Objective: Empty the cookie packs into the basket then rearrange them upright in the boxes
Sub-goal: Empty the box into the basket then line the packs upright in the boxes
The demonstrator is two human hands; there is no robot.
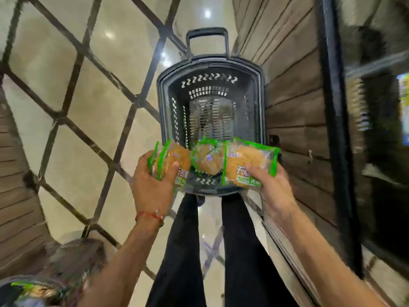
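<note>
Holding cookie packs above the near end of the basket (161, 96), I have both hands up in front of me, apart, one to each side. My left hand (152, 185) grips the left pack (174, 160) from the outside, thumb curled over its printed front. It may be two packs stacked together, but the blur keeps me from being sure. My right hand (274, 187) grips the right pack (247, 160) the same way, thumb across the front. Between the two sits a middle pack (207, 161), tilted and touching the packs on either side; I cannot tell whether either hand has hold of it. All three are green-edged with golden cookies showing through. The dark basket stands on the tiled floor (88, 107) beyond my trousers (241, 251), its handle (207, 33) at the far end and its slotted bottom showing. A red thread (148, 214) circles my left wrist. Low at my left, more green packs (33, 289) lie blurred.
</note>
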